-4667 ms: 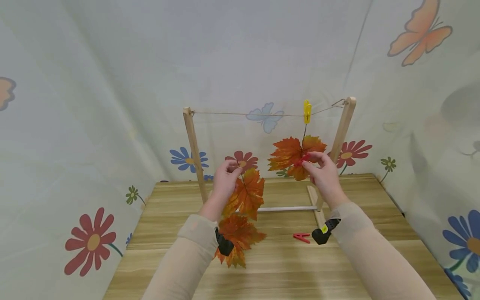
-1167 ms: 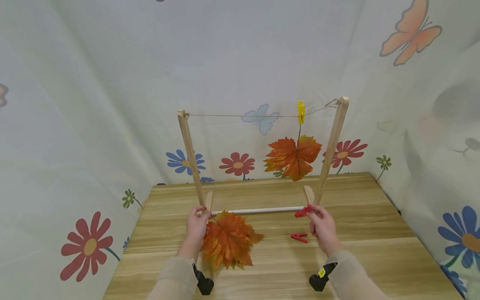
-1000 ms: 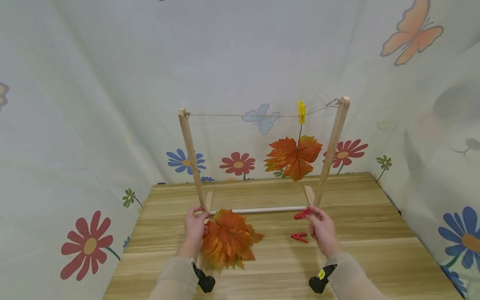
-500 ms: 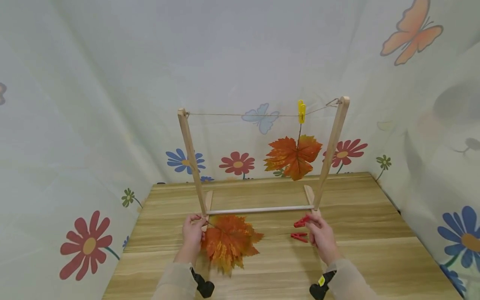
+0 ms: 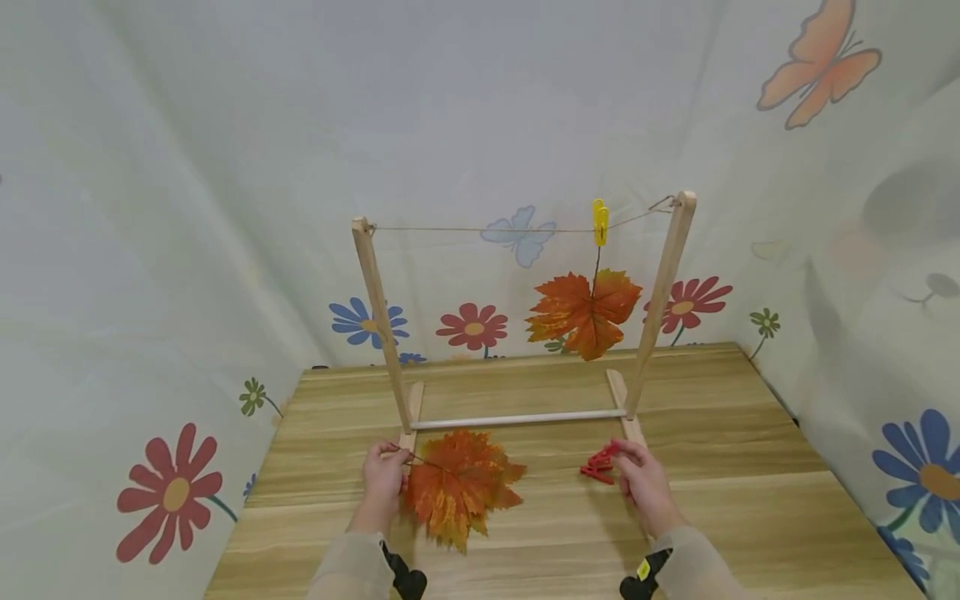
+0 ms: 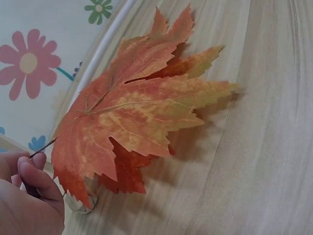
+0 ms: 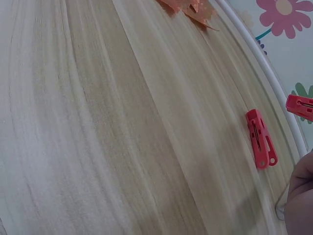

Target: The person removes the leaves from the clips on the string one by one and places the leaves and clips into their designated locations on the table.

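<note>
My left hand (image 5: 384,477) pinches the thin stem of an orange artificial maple leaf (image 6: 132,107) at the front left of the rack. A second leaf (image 6: 129,176) shows partly beneath it in the left wrist view; the rest is covered. My right hand (image 5: 647,485) holds a red clothespin (image 7: 301,106) between thumb and fingertips, low over the table. Another red clothespin (image 7: 260,139) lies on the wood close by, overlapped by the held one in the head view. Only part of the right hand enters the right wrist view.
A wooden rack stands behind the hands, with a left post (image 5: 381,325), a right post (image 5: 660,308) and a white crossbar (image 5: 517,419). From its string (image 5: 450,228) a yellow clothespin (image 5: 601,223) hangs a maple leaf (image 5: 588,312). A flower-print curtain surrounds the wooden table (image 5: 720,400).
Both hands have come down from beside the line, the left bringing its leaf over the one on the table. Lately the right hand has sunk with its clothespin toward the lying one.
</note>
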### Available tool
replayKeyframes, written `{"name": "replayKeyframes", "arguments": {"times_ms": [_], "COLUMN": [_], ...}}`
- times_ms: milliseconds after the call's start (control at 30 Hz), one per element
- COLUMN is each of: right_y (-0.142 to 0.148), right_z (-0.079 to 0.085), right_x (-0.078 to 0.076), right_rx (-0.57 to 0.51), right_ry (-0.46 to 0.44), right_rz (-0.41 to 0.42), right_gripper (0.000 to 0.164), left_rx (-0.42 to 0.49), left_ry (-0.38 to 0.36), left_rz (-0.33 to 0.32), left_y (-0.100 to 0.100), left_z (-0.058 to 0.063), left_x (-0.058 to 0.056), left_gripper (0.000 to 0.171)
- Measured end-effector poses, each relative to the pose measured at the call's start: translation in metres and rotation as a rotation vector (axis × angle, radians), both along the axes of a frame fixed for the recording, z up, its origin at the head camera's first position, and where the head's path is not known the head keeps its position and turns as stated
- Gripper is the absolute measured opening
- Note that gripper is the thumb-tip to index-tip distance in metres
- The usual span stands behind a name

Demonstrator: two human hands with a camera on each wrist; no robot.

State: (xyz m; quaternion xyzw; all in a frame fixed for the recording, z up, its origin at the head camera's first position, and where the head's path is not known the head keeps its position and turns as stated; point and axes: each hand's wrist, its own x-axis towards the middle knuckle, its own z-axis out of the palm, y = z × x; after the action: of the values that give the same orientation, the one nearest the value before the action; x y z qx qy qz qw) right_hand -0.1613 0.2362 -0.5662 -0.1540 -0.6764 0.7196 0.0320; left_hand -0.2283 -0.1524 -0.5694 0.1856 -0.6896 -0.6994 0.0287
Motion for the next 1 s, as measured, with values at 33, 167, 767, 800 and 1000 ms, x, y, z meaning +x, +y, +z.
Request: {"name": "replayKeyframes", "arguments": {"times_ms": [33,167,767,800,1000], "right_y": [0.000,0.001,0.004,0.004,0.006], "right_z": [0.000,-0.005,-0.023,-0.025,-0.032], "right_x": [0.000,0.001,0.007,0.008,0.013], "right_rx": [-0.001,-0.001,0.013,0.021,0.038], "right_ry": [0.000,0.002,-0.086,-0.092,-0.102], "right_rz": [0.000,0.011,0.036,0.034,0.025], "right_gripper": [0.040,0.040,0.042,0.042,0.042], "left_rx": [-0.005,-0.031,-0.010,-0.007,-0.009], "left_ry": [0.001,-0.019,-0.103,-0.102,-0.108], "left_rz": [0.000,0.015,0.050,0.055,0.083], "left_y": [0.000,-0.002,-0.005,-0.005,-0.005], "left_z": [-0.001,-0.007,-0.023,-0.024,-0.031], "left_x": [0.000,0.002,0.007,0.007,0.006], "left_gripper": [0.018,0.018,0.018,0.019,0.022]}}
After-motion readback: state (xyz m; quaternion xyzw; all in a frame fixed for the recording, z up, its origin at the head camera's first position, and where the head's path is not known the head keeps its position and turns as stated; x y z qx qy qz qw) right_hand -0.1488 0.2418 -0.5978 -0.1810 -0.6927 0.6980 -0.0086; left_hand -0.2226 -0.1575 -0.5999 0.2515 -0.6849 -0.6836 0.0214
